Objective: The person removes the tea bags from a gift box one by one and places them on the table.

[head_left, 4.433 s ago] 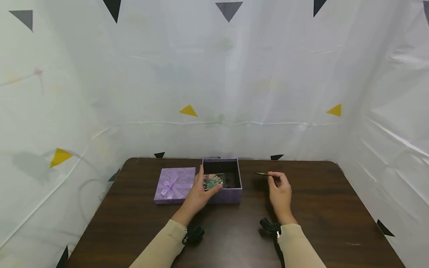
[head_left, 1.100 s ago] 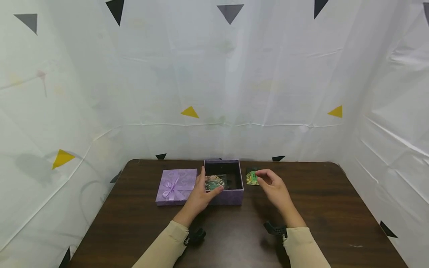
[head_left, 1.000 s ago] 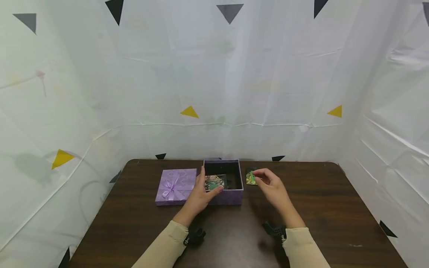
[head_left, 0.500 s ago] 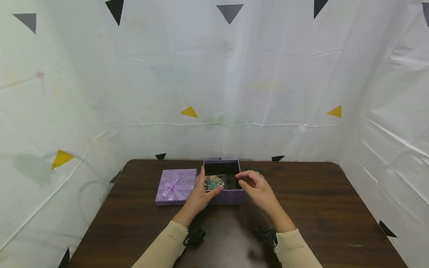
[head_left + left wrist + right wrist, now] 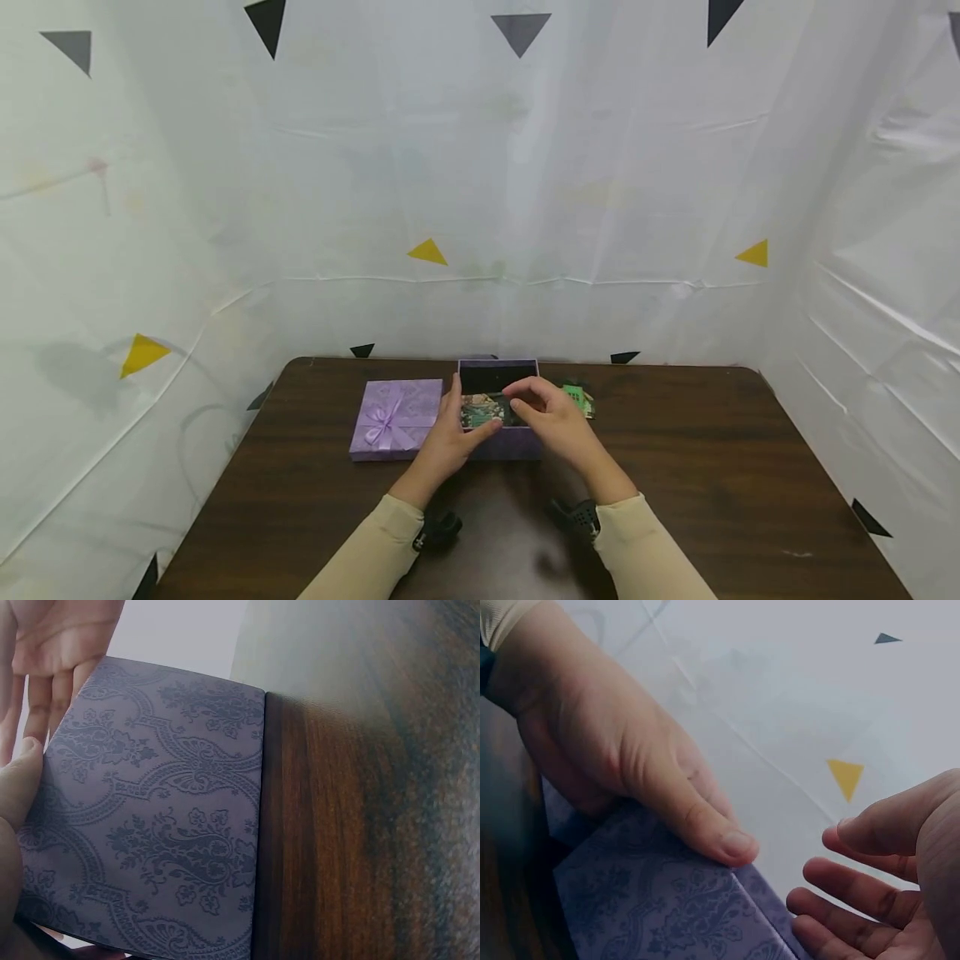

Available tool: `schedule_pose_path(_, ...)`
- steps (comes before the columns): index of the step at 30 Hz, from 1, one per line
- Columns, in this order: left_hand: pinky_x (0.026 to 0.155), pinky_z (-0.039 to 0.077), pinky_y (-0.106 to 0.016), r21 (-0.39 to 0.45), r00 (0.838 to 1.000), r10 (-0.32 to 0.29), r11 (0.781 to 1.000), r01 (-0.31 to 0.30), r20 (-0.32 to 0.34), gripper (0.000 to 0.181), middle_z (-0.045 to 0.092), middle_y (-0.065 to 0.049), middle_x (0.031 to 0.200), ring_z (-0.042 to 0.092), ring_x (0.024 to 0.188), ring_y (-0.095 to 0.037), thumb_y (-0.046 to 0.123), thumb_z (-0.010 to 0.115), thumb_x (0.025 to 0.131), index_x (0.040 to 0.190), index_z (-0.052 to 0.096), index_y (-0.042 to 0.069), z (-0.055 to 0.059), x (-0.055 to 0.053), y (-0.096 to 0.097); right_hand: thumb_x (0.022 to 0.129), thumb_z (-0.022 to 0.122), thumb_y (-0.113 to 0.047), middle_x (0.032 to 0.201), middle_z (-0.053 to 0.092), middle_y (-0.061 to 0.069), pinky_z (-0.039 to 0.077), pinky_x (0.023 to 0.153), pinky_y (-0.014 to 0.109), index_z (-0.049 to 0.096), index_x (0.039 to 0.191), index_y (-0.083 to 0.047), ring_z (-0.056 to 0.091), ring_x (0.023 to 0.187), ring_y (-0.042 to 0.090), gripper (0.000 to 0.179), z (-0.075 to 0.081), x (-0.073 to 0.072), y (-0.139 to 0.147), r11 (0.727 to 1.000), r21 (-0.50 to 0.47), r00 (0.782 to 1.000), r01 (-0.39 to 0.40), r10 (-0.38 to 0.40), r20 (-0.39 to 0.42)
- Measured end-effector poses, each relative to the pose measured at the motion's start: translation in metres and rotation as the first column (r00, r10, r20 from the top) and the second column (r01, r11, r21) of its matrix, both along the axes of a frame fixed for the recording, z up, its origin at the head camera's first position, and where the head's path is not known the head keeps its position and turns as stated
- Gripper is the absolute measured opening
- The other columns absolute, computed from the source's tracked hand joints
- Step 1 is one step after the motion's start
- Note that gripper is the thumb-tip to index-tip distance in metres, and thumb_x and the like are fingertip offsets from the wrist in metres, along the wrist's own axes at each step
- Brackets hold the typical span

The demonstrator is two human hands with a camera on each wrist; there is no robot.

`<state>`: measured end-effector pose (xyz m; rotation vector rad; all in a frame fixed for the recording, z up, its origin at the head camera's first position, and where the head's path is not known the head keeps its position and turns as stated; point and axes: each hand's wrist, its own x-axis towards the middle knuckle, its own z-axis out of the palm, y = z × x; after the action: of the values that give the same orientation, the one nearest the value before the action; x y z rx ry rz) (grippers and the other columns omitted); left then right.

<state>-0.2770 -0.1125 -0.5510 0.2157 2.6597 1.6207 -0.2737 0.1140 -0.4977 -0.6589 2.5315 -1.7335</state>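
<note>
A purple patterned gift box [image 5: 504,444] stands without its lid near the table's back edge. My left hand [image 5: 446,442] holds its left front corner, thumb on the front rim and fingers along the left side. Inside the box lies a flat, colourful picture card [image 5: 482,408]. My right hand [image 5: 558,421] hovers over the box's right side, fingers loosely bent; the right wrist view shows nothing between thumb and fingers. Right of the box, a green and yellow card [image 5: 577,400] lies on the table, partly hidden behind the right hand.
The purple lid [image 5: 397,417] with a ribbon bow lies left of the box, close to the left hand. A dark wooden table [image 5: 720,483] carries everything. White sheeting [image 5: 600,167] with coloured triangles hangs behind and on both sides.
My right hand first held a thin card right of the box, then set it on the table and let go. It has since moved left over the box. The left hand has stayed put.
</note>
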Motion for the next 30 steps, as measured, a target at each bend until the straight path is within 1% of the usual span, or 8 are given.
schedule_pose_path(5,0.128,0.026,-0.073,0.009,1.000,0.000,1.000,0.000,0.011,0.123,0.019,-0.023,0.180,0.029,0.163,-0.049,0.054,0.083,0.094,0.178,-0.001,0.020,0.000,0.001,-0.001,0.111,0.066,-0.020,0.135,0.073,0.012,0.057,0.107,0.053,0.073,0.131,-0.012,0.070,0.126,0.031,0.024,0.008,-0.011,-0.007,0.999,0.030,0.999,-0.019,0.018,0.027)
schedule_pose_path(7,0.129,0.025,-0.073,0.010,1.000,0.002,1.000,-0.002,0.010,0.123,0.018,-0.023,0.180,0.027,0.164,-0.049,0.055,0.083,0.094,0.178,-0.001,0.021,0.000,0.001,-0.001,0.111,0.065,-0.020,0.134,0.074,0.012,0.057,0.108,0.054,0.074,0.130,-0.011,0.071,0.126,0.031,0.023,0.011,-0.017,-0.010,0.999,0.019,0.998,-0.038,0.037,0.042)
schedule_pose_path(11,0.129,0.025,-0.073,0.007,1.000,-0.001,1.000,0.001,0.009,0.123,0.016,-0.022,0.181,0.024,0.166,-0.047,0.055,0.083,0.095,0.177,-0.002,0.021,-0.002,0.001,-0.002,0.112,0.064,-0.019,0.134,0.074,0.016,0.058,0.110,0.049,0.073,0.132,-0.006,0.072,0.127,0.032,0.025,0.014,-0.032,-0.014,0.996,0.002,0.994,-0.087,0.087,0.073)
schedule_pose_path(14,0.129,0.025,-0.073,0.012,1.000,-0.009,1.000,0.009,0.011,0.122,0.014,-0.021,0.182,0.023,0.167,-0.046,0.053,0.082,0.096,0.177,-0.004,0.023,-0.003,0.001,-0.001,0.113,0.062,-0.018,0.135,0.073,0.019,0.057,0.113,0.051,0.071,0.134,-0.003,0.072,0.128,0.034,0.028,0.017,-0.044,-0.016,0.993,-0.030,0.984,-0.111,0.114,0.136)
schedule_pose_path(19,0.128,0.025,-0.074,0.019,1.000,-0.008,1.000,0.008,0.014,0.123,0.013,-0.019,0.183,0.023,0.167,-0.046,0.059,0.081,0.094,0.177,-0.004,0.026,-0.003,-0.001,-0.001,0.113,0.060,-0.016,0.143,0.068,0.023,0.050,0.119,0.057,0.067,0.139,0.000,0.068,0.135,0.038,0.031,0.021,-0.063,-0.019,0.987,-0.084,0.952,-0.140,0.157,0.264)
schedule_pose_path(22,0.128,0.026,-0.074,0.017,1.000,-0.009,1.000,0.008,0.015,0.124,0.014,-0.021,0.182,0.024,0.166,-0.047,0.059,0.081,0.094,0.177,-0.004,0.025,-0.004,0.000,-0.001,0.114,0.059,-0.014,0.147,0.065,0.024,0.049,0.120,0.057,0.064,0.141,0.001,0.066,0.137,0.040,0.032,0.019,-0.073,-0.019,0.982,-0.082,0.928,-0.170,0.188,0.323)
schedule_pose_path(26,0.128,0.028,-0.073,0.021,1.000,-0.017,1.000,0.016,0.021,0.123,0.017,-0.022,0.181,0.027,0.165,-0.047,0.055,0.082,0.095,0.177,-0.004,0.023,-0.005,0.001,-0.001,0.113,0.059,-0.014,0.145,0.066,0.023,0.053,0.116,0.054,0.062,0.142,0.002,0.065,0.136,0.045,0.032,0.017,-0.084,-0.018,0.970,-0.013,0.900,-0.243,0.231,0.369)
schedule_pose_path(30,0.128,0.028,-0.073,0.023,1.000,-0.019,1.000,0.019,0.004,0.121,0.019,-0.022,0.180,0.028,0.164,-0.047,0.053,0.082,0.096,0.177,-0.003,0.023,-0.004,0.000,-0.001,0.113,0.058,-0.016,0.145,0.064,0.028,0.052,0.117,0.055,0.062,0.141,0.005,0.063,0.137,0.049,0.035,0.022,-0.089,-0.018,0.940,0.081,0.866,-0.333,0.270,0.421)
